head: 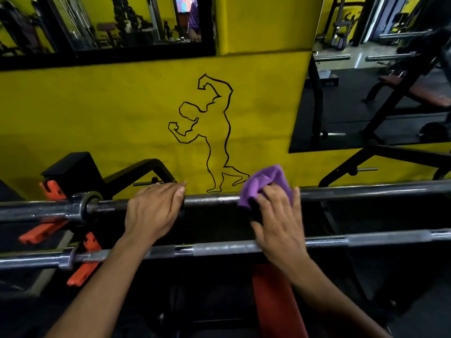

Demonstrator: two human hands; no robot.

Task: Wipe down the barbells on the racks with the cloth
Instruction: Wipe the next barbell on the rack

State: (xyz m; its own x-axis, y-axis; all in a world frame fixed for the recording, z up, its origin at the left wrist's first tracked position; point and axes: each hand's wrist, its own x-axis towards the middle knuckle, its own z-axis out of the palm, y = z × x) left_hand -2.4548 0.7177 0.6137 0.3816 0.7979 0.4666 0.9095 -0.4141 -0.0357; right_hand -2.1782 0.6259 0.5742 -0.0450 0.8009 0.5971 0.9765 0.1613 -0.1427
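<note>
My right hand bunches the purple cloth around the upper steel barbell mid-shaft; my left hand grips it beside. Loose cloth could slip off if I wipe fast.

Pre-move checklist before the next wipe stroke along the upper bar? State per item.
1. Purple cloth draped over the upper barbell: ok.
2. Right hand grips the cloth: ok.
3. Left hand curls over the bar to steady it: ok.
4. Bar to the right of the cloth free of obstacles: ok.
5. Upper barbell seated in its rack hooks: cannot tell, hooks hidden.
6. Lower barbell not yet touched by the cloth: ok.
</note>
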